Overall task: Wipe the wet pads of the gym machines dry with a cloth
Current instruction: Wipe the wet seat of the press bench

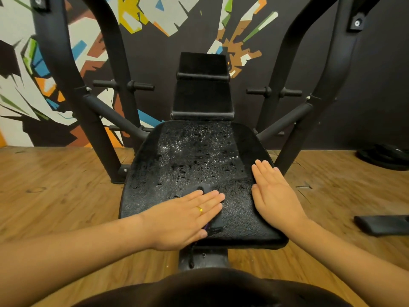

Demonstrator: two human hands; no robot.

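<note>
A black seat pad [199, 160] of a gym machine lies in front of me, its far half covered with water drops. My left hand [186, 216] lies flat with straight fingers on a dark cloth [215, 224], pressing it onto the near part of the pad. Most of the cloth is hidden under that hand. My right hand [273, 191] rests flat and open on the pad's right side, holding nothing. Behind the seat stands the black back pad [202, 96].
Black frame arms [97, 120] of the machine rise on both sides of the seat. The floor [55, 196] is wood. A weight plate [385, 157] lies at the far right by the wall, and a flat black object [382, 224] lies on the floor at right.
</note>
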